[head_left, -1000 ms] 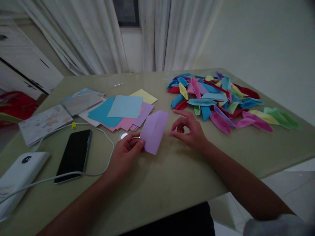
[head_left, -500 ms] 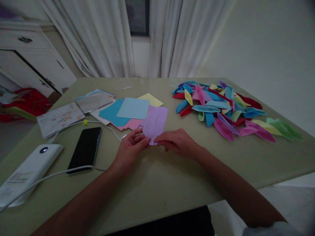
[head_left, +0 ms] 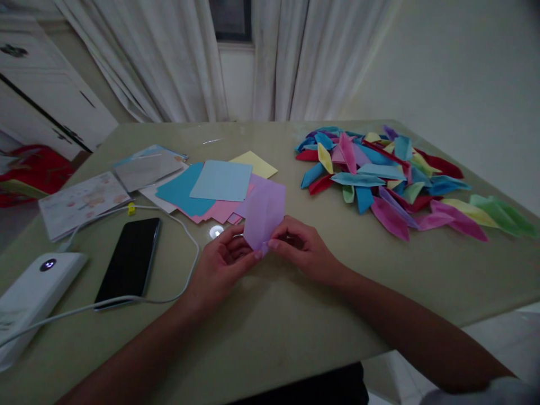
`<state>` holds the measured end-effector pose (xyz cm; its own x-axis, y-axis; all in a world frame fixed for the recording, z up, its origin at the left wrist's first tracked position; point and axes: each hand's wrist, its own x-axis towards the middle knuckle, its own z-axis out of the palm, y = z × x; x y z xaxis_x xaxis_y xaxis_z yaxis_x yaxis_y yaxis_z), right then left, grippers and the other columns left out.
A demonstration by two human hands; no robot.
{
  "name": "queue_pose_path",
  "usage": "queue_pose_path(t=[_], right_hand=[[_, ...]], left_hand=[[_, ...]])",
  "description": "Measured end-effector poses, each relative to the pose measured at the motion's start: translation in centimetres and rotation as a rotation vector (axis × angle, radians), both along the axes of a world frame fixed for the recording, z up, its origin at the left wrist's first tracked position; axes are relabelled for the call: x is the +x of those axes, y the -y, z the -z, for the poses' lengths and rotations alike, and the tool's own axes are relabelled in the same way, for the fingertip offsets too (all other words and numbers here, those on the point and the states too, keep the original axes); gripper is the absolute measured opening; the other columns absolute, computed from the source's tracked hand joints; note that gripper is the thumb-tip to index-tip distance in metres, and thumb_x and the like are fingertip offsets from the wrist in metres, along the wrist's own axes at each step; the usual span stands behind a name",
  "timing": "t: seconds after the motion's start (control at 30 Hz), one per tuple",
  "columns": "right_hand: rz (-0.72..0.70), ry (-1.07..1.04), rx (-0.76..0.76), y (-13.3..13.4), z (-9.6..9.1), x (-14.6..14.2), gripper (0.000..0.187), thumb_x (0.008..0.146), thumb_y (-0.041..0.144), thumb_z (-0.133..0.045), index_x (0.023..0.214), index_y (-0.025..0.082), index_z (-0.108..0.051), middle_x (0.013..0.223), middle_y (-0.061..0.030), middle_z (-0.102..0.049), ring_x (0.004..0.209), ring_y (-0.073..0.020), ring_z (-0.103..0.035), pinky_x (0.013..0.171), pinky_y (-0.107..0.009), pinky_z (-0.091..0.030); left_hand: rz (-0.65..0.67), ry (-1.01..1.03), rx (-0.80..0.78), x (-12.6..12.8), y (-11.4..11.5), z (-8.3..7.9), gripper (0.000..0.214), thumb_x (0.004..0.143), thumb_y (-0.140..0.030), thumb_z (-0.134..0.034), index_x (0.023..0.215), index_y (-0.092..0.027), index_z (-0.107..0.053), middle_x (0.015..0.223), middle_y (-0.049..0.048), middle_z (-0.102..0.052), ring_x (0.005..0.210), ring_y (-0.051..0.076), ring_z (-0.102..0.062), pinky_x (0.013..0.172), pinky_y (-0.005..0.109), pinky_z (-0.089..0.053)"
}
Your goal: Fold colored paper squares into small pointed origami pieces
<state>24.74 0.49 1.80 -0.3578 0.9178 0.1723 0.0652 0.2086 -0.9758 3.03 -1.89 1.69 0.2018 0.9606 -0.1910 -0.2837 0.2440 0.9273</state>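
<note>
A sheet of purple origami paper (head_left: 264, 214) is held up between my two hands, its lower corners folded in toward a narrow tip. My left hand (head_left: 225, 259) pinches the lower left of that tip between thumb and fingers. On the other side, my right hand (head_left: 301, 247) grips the lower right edge with thumb and forefinger, close to the left thumb. Behind the paper lies a spread of loose square sheets, with a light blue sheet (head_left: 221, 181) on top, a darker blue sheet (head_left: 177, 191) and a yellow sheet (head_left: 257, 164).
To the right is a heap of folded paper pieces (head_left: 363, 179) in many colours. On the left lie a black phone (head_left: 129, 259), a white power bank (head_left: 37, 301), a white cable (head_left: 194, 261) and a printed packet (head_left: 84, 203). Curtains hang beyond the table (head_left: 270, 337).
My right fingers have curled more at the paper's lower tip, which now looks narrower and more folded. The view has shifted slightly, so objects on the left sit further left.
</note>
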Motion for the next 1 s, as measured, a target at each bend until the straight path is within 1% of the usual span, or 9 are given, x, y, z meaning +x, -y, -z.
queue_pose_path(t=[0.1, 0.2, 0.33, 0.53, 0.67, 0.77, 0.87, 0.93, 1.0], right_hand=[[0.049, -0.02, -0.02, 0.5, 0.0, -0.2, 0.022, 0.094, 0.038, -0.083, 0.092, 0.02, -0.069, 0.088, -0.0003, -0.066, 0.074, -0.0134, -0.06, 0.065, -0.025, -0.047], [0.076, -0.015, 0.001, 0.9, 0.2, -0.5, 0.02, 0.096, 0.034, -0.08, 0.093, 0.02, -0.067, 0.085, 0.0005, -0.066, 0.071, -0.0128, -0.059, 0.065, -0.026, -0.048], [0.069, 0.022, 0.056, 1.1, 0.3, -0.5, 0.016, 0.099, 0.033, -0.075, 0.094, 0.021, -0.065, 0.083, 0.0007, -0.065, 0.069, -0.0129, -0.06, 0.065, -0.027, -0.049], [0.053, 0.086, 0.151, 1.1, 0.4, -0.5, 0.013, 0.101, 0.03, -0.072, 0.097, 0.021, -0.063, 0.082, 0.0012, -0.064, 0.068, -0.0125, -0.059, 0.062, -0.026, -0.047], [0.075, 0.045, 0.18, 1.3, 0.6, -0.7, 0.015, 0.099, 0.027, -0.074, 0.097, 0.022, -0.06, 0.084, 0.002, -0.063, 0.069, -0.0119, -0.059, 0.064, -0.026, -0.049], [0.068, 0.032, 0.202, 1.6, 0.7, -0.8, 0.016, 0.099, 0.023, -0.074, 0.096, 0.023, -0.058, 0.084, 0.003, -0.06, 0.069, -0.0113, -0.058, 0.064, -0.026, -0.048], [0.057, -0.03, 0.153, 1.8, 0.7, -1.0, 0.021, 0.098, 0.025, -0.076, 0.099, 0.024, -0.055, 0.085, 0.0035, -0.06, 0.069, -0.0116, -0.06, 0.065, -0.026, -0.05], [0.078, -0.086, 0.048, 1.7, 0.6, -1.0, 0.032, 0.094, 0.03, -0.083, 0.101, 0.025, -0.052, 0.086, 0.0038, -0.063, 0.069, -0.012, -0.061, 0.065, -0.026, -0.051], [0.07, -0.09, -0.077, 1.5, 0.3, -0.9, 0.042, 0.087, 0.036, -0.091, 0.101, 0.025, -0.054, 0.083, 0.0043, -0.065, 0.067, -0.012, -0.06, 0.062, -0.025, -0.049]], left_hand=[[0.019, 0.012, -0.004, 0.0, 0.1, 0.1, 0.063, 0.066, -0.02, -0.103, 0.122, -0.02, -0.075, 0.11, 0.0093, -0.085, 0.096, 0.022, -0.08, 0.087, 0.032, -0.064], [0.037, 0.053, 0.001, 0.0, 0.1, 0.4, 0.058, 0.071, -0.021, -0.102, 0.122, -0.021, -0.075, 0.113, 0.0085, -0.085, 0.099, 0.021, -0.08, 0.089, 0.031, -0.064], [0.065, 0.091, 0.006, 0.1, 0.2, 0.7, 0.057, 0.075, -0.021, -0.1, 0.127, -0.023, -0.074, 0.118, 0.0078, -0.084, 0.102, 0.02, -0.08, 0.093, 0.03, -0.064], [0.068, 0.05, 0.011, 0.0, 0.3, 0.6, 0.057, 0.077, -0.021, -0.098, 0.129, -0.023, -0.074, 0.125, 0.0086, -0.082, 0.104, 0.02, -0.079, 0.095, 0.031, -0.064], [0.045, -0.001, 0.008, 0.1, 0.4, 0.4, 0.057, 0.071, -0.024, -0.102, 0.122, -0.021, -0.077, 0.121, 0.0087, -0.083, 0.103, 0.022, -0.08, 0.095, 0.032, -0.064], [0.048, -0.064, 0.003, 0.2, 0.5, 0.2, 0.047, 0.075, -0.033, -0.1, 0.116, -0.02, -0.081, 0.114, 0.0093, -0.085, 0.101, 0.025, -0.081, 0.091, 0.034, -0.064], [0.05, -0.123, 0.002, 0.2, 0.6, -0.1, 0.04, 0.08, -0.039, -0.096, 0.112, -0.019, -0.084, 0.108, 0.0095, -0.086, 0.097, 0.026, -0.081, 0.087, 0.035, -0.064], [0.016, -0.133, 0.004, 0.2, 0.7, -0.4, 0.038, 0.078, -0.038, -0.097, 0.11, -0.019, -0.085, 0.104, 0.0085, -0.086, 0.093, 0.025, -0.081, 0.084, 0.033, -0.063], [-0.037, -0.131, 0.009, 0.2, 0.7, -0.6, 0.038, 0.077, -0.036, -0.098, 0.109, -0.02, -0.085, 0.1, 0.0073, -0.087, 0.091, 0.025, -0.08, 0.082, 0.032, -0.063]])
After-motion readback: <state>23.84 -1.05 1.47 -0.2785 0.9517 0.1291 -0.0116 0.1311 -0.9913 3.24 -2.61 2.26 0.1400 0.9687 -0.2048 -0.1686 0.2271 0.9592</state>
